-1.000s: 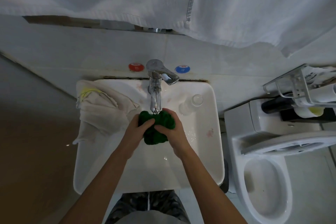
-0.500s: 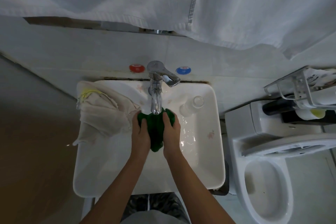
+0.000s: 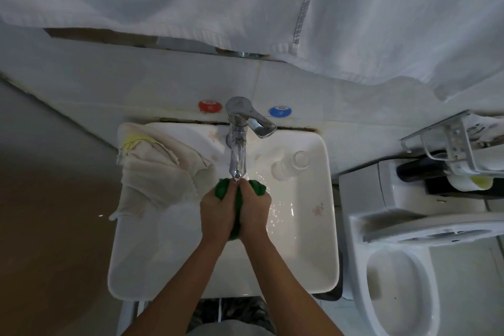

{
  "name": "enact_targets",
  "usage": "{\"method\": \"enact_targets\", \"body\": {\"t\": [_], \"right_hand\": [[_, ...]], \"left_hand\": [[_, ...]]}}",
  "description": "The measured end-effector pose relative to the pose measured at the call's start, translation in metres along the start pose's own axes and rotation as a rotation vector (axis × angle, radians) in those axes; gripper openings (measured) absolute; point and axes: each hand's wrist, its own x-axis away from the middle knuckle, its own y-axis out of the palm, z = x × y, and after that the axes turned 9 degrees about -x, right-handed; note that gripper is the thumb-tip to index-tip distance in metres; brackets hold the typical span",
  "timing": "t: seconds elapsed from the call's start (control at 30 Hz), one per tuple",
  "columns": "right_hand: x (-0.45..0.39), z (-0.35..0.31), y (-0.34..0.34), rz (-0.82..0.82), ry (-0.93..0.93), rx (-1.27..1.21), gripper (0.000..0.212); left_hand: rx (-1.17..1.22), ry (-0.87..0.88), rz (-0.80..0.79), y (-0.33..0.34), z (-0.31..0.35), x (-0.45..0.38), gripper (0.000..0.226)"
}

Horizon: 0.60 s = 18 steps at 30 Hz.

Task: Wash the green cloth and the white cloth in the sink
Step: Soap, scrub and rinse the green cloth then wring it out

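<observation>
Green cloth [image 3: 221, 190] sits bunched between our palms over the middle of the sink [image 3: 308, 259], right under the tap [image 3: 237, 155]. Our left hand [image 3: 215, 213] and right hand [image 3: 255, 211] both curl tightly around it, pressed closer together than half a second ago, hiding more of it. White cloth [image 3: 152, 166] stays draped over the sink's back left corner. A bottle [image 3: 290, 165] lies near the back right corner.

The red sticker [image 3: 209, 106] and blue sticker [image 3: 279, 111] on the wall carry unreadable marks.
</observation>
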Motion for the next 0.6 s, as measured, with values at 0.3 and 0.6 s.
{"method": "enact_targets", "body": {"t": [0.3, 0.6], "right_hand": [[0.005, -0.001, -0.006, -0.043, -0.111, 0.02, 0.033], [0.0, 0.002, -0.013, -0.159, -0.197, 0.121, 0.029]], "left_hand": [[-0.036, 0.082, -0.054, -0.006, 0.009, -0.007, 0.022], [0.083, 0.013, -0.112, -0.006, 0.007, -0.009, 0.032]]}}
